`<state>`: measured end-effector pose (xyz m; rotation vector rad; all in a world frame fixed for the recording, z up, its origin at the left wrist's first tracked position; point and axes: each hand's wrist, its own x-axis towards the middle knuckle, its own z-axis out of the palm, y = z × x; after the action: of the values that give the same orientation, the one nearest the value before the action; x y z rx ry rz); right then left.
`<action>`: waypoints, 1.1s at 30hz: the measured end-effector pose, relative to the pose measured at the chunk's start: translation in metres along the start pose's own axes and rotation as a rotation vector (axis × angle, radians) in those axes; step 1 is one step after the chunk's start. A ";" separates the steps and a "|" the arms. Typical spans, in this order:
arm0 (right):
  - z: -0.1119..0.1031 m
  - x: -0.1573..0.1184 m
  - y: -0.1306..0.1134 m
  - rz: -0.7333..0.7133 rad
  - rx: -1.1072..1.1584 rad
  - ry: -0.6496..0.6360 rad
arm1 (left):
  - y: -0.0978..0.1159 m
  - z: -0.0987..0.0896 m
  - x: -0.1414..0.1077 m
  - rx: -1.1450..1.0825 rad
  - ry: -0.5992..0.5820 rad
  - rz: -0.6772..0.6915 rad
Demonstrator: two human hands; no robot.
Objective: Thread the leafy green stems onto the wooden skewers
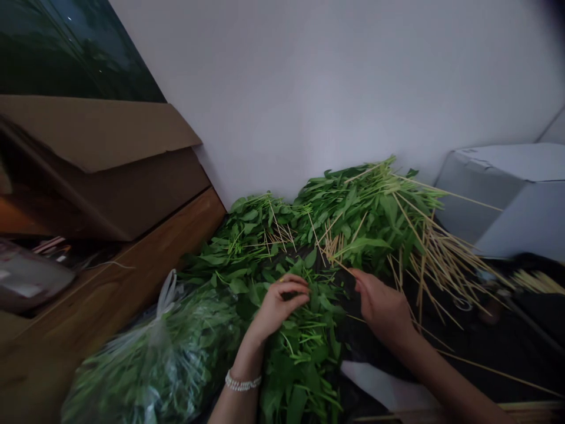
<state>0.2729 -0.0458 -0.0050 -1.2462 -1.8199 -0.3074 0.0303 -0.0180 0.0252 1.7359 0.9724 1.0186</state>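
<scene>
My right hand [383,303] pinches a thin pale stick [343,266], whose far end points up and left to a light green leafy sprig [362,244]. Over the loose green leaves [304,330] in the middle, my left hand [282,303] is held with its fingers curved and a gap between thumb and fingers; nothing shows in it. A beaded bracelet circles the left wrist. Behind both hands lies a large heap of leafy stems [353,200], with many pale sticks [441,253] spread out at its right side.
A clear plastic bag [168,353] full of greens lies at the front left. An open cardboard box [141,182] stands on a wooden surface [176,235] at the left. A white box [498,194] is at the right, against the pale wall. White paper [384,383] lies near the front.
</scene>
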 end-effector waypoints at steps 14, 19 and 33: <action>0.004 -0.006 -0.017 -0.281 -0.024 -0.082 | -0.010 -0.002 0.004 -0.657 0.509 -0.217; 0.002 -0.006 -0.019 -0.290 0.001 -0.074 | -0.009 0.000 0.004 -0.631 0.485 -0.209; 0.001 -0.006 -0.021 -0.294 -0.016 -0.081 | -0.008 0.002 0.003 -0.560 0.473 -0.228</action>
<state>0.2553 -0.0579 -0.0048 -1.0126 -2.0767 -0.4396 0.0320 -0.0132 0.0174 0.9221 1.0156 1.4173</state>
